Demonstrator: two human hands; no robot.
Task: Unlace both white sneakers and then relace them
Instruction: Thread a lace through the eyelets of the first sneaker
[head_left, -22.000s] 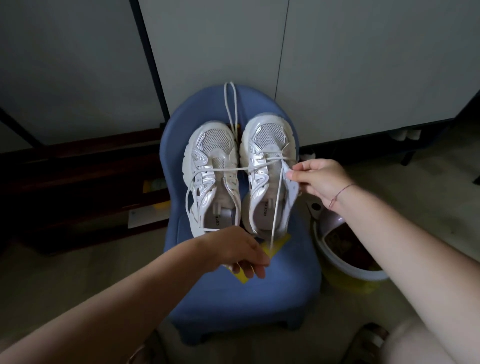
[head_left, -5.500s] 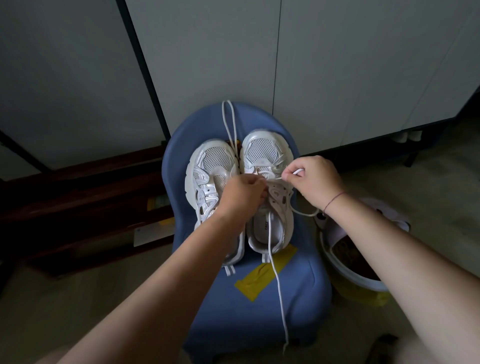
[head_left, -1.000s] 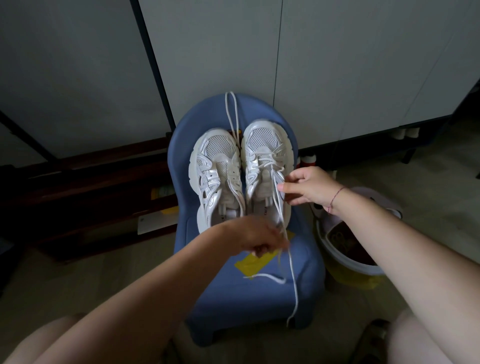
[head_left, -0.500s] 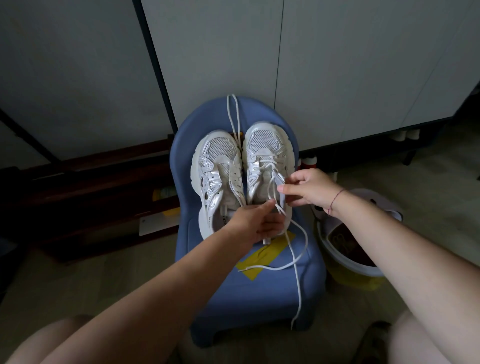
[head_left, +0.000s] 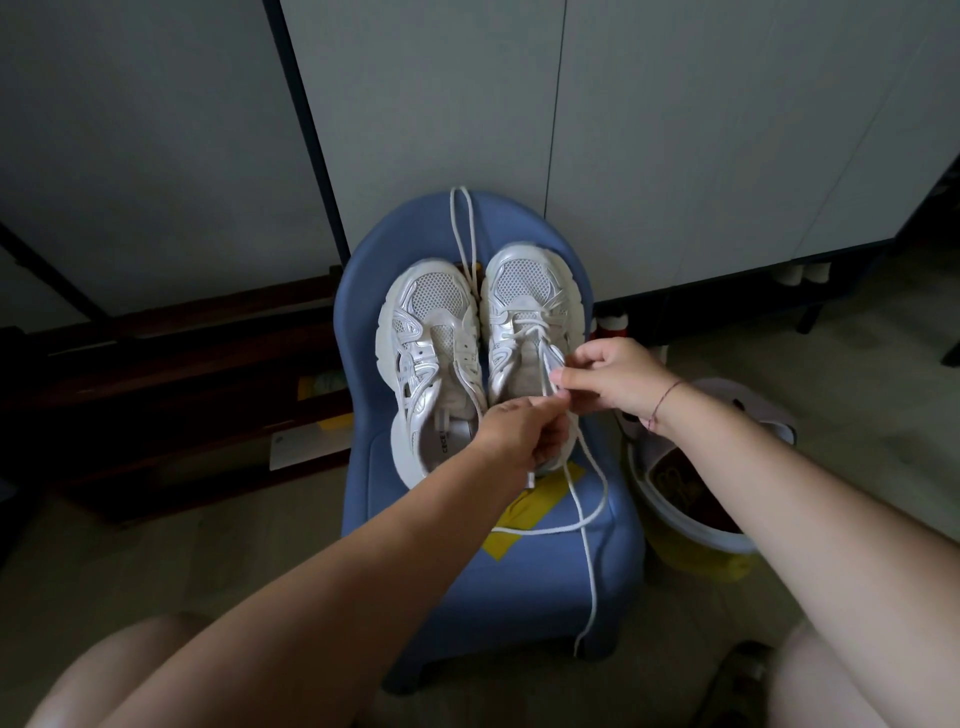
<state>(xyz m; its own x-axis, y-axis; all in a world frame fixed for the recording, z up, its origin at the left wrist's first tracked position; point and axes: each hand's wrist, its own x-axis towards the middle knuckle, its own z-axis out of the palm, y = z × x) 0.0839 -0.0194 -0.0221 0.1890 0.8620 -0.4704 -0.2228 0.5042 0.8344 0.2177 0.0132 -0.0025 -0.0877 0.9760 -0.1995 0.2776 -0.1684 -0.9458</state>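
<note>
The fingers (head_left: 551, 411) of the left hand (head_left: 522, 434) curl round the lace (head_left: 589, 499); the right hand (head_left: 615, 379) pinches it just beside them, over the half-laced sneaker (head_left: 524, 296) on the blue chair (head_left: 519, 587). The unlaced sneaker (head_left: 431, 332) touches it — spare lace (head_left: 462, 223) draped over the chair's back. Likely threading the next eyelet: grip near the tip, draw slack evenly, and gather the tail hanging over the chair's front edge.

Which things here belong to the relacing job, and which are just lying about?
Part of the job: half-laced sneaker; unlaced sneaker; lace, pinched by the left hand and the right hand; spare lace running up from between the sneakers' toes.

Just lying about: blue chair under the sneakers; yellow tape on its seat; white bucket beside it.
</note>
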